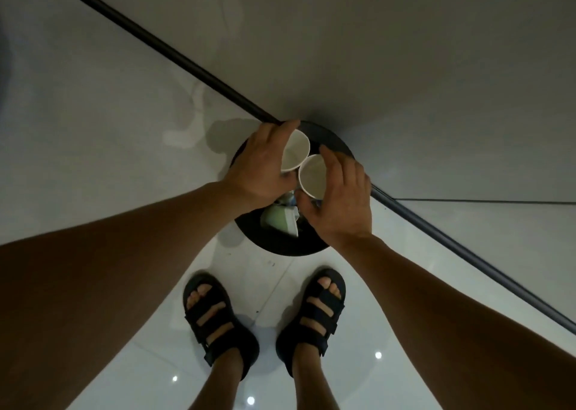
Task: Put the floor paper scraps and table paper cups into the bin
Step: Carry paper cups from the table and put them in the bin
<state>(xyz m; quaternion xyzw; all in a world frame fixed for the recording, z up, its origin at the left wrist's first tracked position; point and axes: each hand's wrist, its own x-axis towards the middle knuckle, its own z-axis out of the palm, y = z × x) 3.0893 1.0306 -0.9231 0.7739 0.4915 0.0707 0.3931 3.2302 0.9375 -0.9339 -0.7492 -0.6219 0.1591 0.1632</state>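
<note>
A round black bin stands on the floor against the wall corner, straight below me. My left hand is shut on a white paper cup, held over the bin with its mouth tipped towards the right. My right hand is shut on a second white paper cup, beside the first and also over the bin. Both cups look empty. Crumpled pale paper scraps lie inside the bin under the cups.
Grey walls with a dark baseboard run diagonally behind the bin. My feet in dark sandals stand on glossy white floor tiles just in front of the bin.
</note>
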